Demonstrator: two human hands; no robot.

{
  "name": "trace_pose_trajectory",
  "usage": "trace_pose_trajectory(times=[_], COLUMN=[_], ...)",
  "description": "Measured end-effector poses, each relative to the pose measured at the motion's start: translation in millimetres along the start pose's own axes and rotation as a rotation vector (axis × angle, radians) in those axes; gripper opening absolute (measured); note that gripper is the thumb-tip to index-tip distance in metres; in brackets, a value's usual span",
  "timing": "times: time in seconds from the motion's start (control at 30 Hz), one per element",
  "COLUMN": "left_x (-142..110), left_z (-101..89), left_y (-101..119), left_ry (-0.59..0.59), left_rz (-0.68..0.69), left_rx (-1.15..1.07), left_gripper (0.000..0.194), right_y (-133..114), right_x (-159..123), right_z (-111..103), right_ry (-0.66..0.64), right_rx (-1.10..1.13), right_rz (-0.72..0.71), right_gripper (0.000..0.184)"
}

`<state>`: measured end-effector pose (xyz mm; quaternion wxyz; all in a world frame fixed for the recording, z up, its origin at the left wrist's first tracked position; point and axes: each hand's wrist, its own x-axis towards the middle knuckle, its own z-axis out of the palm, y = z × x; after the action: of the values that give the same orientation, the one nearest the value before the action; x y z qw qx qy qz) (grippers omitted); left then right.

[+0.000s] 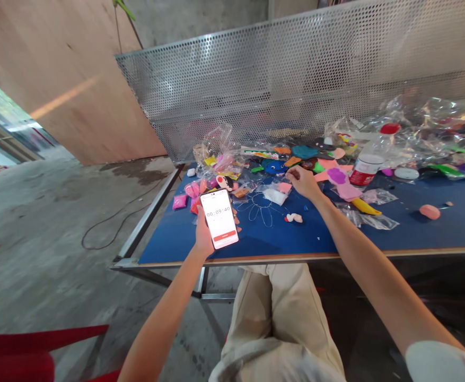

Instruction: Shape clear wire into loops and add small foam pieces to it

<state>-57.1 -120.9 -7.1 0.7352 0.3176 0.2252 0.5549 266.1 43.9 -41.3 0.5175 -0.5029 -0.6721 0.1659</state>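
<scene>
My left hand holds a white phone upright over the near left part of the blue table; its screen shows a running timer and a red button. My right hand reaches to the middle of the table with fingers curled in a pinch among coloured clay pieces and small plastic bags. What the fingers pinch is too small to make out. A blue clay figure lies just left of that hand. A small white and pink clay lump sits in front of it.
A plastic bottle with a red cap lies at the right, with crumpled clear bags behind it. A pink clay lump sits far right. A perforated metal screen backs the table. A red chair stands lower left.
</scene>
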Motion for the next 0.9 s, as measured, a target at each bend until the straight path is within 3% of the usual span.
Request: trace_pose_trajectory(times=[0.7, 0.9], left_x=[-1, -5], left_z=[0.0, -0.4], left_y=[3, 12], left_ry=[0.036, 0.144], left_rz=[0.029, 0.023], left_rx=[0.034, 0.015], left_gripper=[0.076, 0.079], right_y=[4, 7], right_x=[1, 1], right_z=[-2, -2], right_ry=[0.003, -0.004], right_rx=[-0.029, -0.025], right_rz=[0.027, 0.012], right_gripper=[0.011, 0.014])
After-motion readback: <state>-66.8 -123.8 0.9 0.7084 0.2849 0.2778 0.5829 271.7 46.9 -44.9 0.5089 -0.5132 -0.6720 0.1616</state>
